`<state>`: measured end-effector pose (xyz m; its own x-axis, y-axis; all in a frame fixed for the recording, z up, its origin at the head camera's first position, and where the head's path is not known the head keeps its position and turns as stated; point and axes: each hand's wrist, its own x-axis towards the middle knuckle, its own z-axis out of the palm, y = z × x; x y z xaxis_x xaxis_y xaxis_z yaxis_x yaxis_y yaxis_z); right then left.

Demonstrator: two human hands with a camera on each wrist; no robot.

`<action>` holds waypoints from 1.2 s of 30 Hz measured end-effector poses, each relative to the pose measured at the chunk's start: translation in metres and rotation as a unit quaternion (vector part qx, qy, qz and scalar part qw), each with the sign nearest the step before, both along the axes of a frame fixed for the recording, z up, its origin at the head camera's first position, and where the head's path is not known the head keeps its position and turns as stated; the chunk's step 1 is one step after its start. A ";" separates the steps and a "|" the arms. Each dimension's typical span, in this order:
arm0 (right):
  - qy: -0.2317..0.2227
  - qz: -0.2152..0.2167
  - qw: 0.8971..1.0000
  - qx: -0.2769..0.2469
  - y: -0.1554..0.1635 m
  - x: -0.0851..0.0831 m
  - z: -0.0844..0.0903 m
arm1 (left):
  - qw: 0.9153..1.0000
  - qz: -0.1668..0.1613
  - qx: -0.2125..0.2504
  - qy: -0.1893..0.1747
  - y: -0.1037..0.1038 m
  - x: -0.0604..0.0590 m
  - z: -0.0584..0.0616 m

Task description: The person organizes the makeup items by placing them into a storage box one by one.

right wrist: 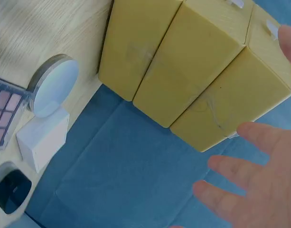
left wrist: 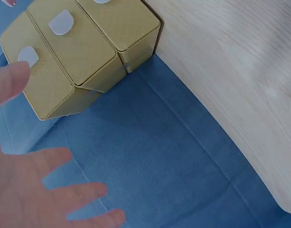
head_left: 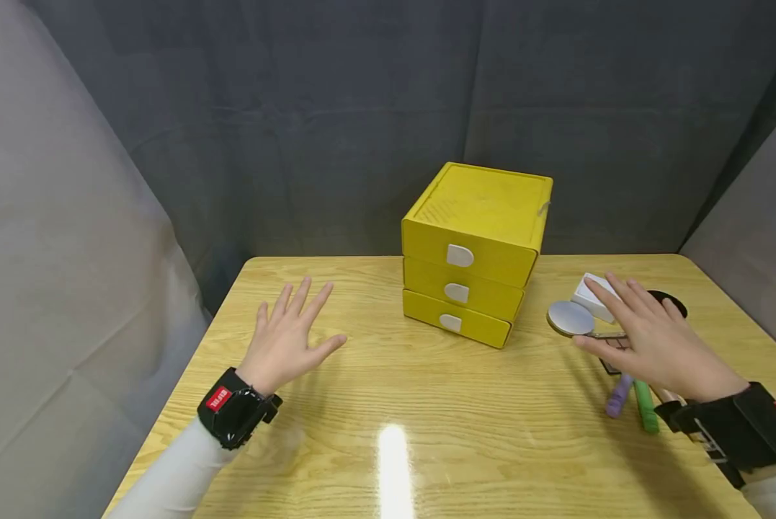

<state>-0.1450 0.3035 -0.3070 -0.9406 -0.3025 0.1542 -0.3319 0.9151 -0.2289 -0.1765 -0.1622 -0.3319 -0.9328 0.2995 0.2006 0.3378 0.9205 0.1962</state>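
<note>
We spread both flat hands, left hand (head_left: 288,336) and right hand (head_left: 653,337), fingers open, gripping nothing, over the glossy wooden table (head_left: 388,404); a boxy yellow drawer chest (head_left: 475,249) stands at its back edge.

- We note a yellow drawer unit (head_left: 475,252) with white tabs (head_left: 460,255).
- Table (head_left: 394,404): light wood grain.
- Backdrop (head_left: 297,108): grey.
- Purple pen (head_left: 618,396), green pen (head_left: 645,407).
- White box (head_left: 591,297), silver disc (head_left: 570,318).

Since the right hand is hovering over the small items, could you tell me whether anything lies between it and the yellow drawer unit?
Nothing visible does. The right hand hovers above the white box and round mirror; bare table separates these from the yellow drawer unit.
</note>
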 end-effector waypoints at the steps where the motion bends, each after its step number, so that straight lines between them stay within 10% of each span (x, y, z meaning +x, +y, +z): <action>1: -0.006 0.003 1.000 -0.013 0.000 -0.001 0.001 | 1.000 0.000 0.003 -0.002 0.000 -0.001 0.000; 11: -0.056 -0.005 0.987 -0.153 -0.009 -0.011 0.013 | 0.992 -0.030 0.119 -0.028 0.018 -0.026 0.007; 22: -0.028 -0.056 0.963 -0.262 -0.017 -0.038 0.027 | 0.953 -0.040 0.293 -0.062 0.051 -0.073 0.039; 30: 0.017 -0.024 0.943 -0.332 0.046 -0.154 -0.070 | 0.932 -0.036 0.355 -0.060 0.068 -0.104 0.050; 36: -0.037 -0.070 0.926 -0.369 -0.025 -0.107 0.000 | 0.920 -0.019 0.385 -0.065 0.084 -0.124 0.056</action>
<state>-0.2516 0.2789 -0.3074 -0.9790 -0.0140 0.2035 -0.1796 0.5327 -0.8271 -0.3004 -0.0784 -0.2755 -0.9558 0.1483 0.2538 0.2939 0.4799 0.8266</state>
